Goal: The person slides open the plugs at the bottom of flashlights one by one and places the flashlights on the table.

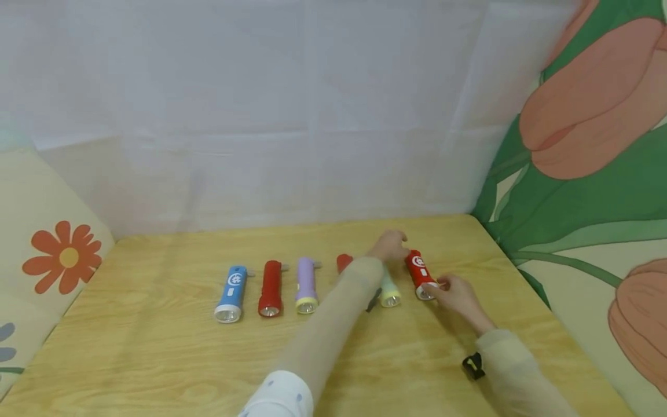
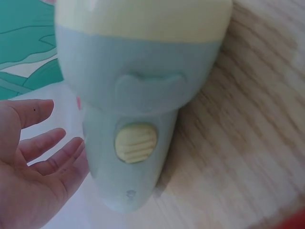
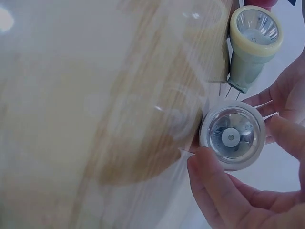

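Observation:
At the right end of a row of flashlights lies a red flashlight point(image 1: 418, 267) with a white head. My right hand point(image 1: 458, 298) holds this white head point(image 3: 232, 136) between thumb and fingers, its lens facing the right wrist view. My left hand point(image 1: 389, 246) reaches across to the tail of that flashlight, fingers apart and loosely bent; whether they touch it I cannot tell. Under the left wrist lies a pale green flashlight point(image 2: 136, 90) with a yellow rim and a ridged yellow switch. Beside it, another red flashlight point(image 1: 344, 262) is mostly covered by my left forearm.
Further left along the row lie a purple flashlight point(image 1: 305, 278), a red flashlight point(image 1: 271, 284) and a blue flashlight point(image 1: 234, 286). They rest on a wood-grain table point(image 1: 172, 347). White sheeting point(image 1: 260, 116) hangs behind, and a flower-printed panel point(image 1: 589, 231) borders the right side.

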The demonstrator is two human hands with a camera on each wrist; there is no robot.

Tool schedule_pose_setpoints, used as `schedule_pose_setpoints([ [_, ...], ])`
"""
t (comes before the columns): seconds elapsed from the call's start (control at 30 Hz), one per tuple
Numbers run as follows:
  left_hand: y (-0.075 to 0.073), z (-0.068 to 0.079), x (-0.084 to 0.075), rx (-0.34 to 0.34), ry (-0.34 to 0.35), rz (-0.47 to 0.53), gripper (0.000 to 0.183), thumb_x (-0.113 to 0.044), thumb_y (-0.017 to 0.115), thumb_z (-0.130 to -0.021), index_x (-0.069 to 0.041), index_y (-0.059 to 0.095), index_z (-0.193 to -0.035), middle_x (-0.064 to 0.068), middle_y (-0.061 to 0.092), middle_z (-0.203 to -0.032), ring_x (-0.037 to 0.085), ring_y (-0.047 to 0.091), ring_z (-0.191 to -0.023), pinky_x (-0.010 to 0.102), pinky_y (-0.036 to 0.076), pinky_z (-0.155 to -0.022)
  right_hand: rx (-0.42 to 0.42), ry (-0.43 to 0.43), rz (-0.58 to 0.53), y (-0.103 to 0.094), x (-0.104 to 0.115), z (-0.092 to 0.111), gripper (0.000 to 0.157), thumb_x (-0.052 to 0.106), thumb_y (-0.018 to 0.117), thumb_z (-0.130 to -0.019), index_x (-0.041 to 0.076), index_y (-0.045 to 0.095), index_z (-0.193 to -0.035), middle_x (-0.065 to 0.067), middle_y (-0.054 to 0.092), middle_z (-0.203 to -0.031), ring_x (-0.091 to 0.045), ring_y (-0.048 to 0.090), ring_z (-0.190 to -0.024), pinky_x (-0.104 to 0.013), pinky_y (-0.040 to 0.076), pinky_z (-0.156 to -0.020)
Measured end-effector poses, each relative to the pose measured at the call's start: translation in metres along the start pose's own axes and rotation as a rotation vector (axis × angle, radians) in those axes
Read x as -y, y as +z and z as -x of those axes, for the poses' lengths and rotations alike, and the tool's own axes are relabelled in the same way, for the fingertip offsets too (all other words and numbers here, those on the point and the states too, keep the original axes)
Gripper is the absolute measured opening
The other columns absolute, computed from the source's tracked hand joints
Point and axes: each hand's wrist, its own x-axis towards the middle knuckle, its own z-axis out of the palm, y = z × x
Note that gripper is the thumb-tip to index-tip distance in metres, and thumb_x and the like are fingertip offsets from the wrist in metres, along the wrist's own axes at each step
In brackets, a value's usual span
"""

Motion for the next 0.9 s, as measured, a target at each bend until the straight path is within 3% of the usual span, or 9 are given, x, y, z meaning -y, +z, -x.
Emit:
schedule_pose_setpoints([
  [0.13, 0.0007, -0.0008, -0.0022, 0.010, -0.011, -0.023, 0.037, -0.019, 0.062, -0.086, -0.003, 0.058, -0.119, 0.009, 0.060, -0.116, 0.020, 0.055, -0.107, 0.025, 0.044, -0.089, 0.002, -0.001, -0.007, 0.0003, -0.0018, -0.0007, 0.050, 0.025, 0.062, -0.087, -0.019, 0.051, -0.106, -0.023, 0.063, -0.084, -0.018, 0.061, -0.062, -0.028, 0.048, -0.057],
  [0.3, 0.0015, -0.0002, -0.0013, 0.016, -0.048, 0.043, 0.037, -0.018, 0.063, -0.086, -0.002, 0.057, -0.119, 0.011, 0.060, -0.116, 0.021, 0.056, -0.105, 0.027, 0.046, -0.088, 0.013, -0.008, -0.032, 0.0007, 0.0001, -0.0015, 0.050, 0.025, 0.061, -0.088, -0.021, 0.051, -0.105, -0.021, 0.064, -0.080, -0.020, 0.061, -0.061, -0.028, 0.048, -0.055],
  [0.57, 0.0015, -0.0002, 0.0021, 0.025, -0.001, -0.026, 0.032, -0.019, 0.063, -0.085, 0.000, 0.061, -0.111, 0.011, 0.064, -0.106, 0.021, 0.059, -0.097, 0.025, 0.047, -0.083, 0.023, 0.003, -0.045, 0.0052, -0.0016, -0.0030, 0.045, 0.023, 0.062, -0.086, -0.018, 0.055, -0.101, -0.014, 0.064, -0.074, -0.018, 0.060, -0.060, -0.027, 0.048, -0.054],
  [0.9, 0.0000, 0.0030, 0.0011, 0.043, 0.009, -0.042, 0.016, -0.018, 0.065, -0.084, -0.002, 0.064, -0.088, 0.004, 0.061, -0.078, 0.015, 0.055, -0.071, 0.019, 0.043, -0.060, 0.008, -0.011, -0.034, 0.0089, 0.0008, -0.0043, 0.040, 0.024, 0.064, -0.085, -0.015, 0.060, -0.094, -0.011, 0.063, -0.071, -0.018, 0.060, -0.057, -0.028, 0.049, -0.052],
])
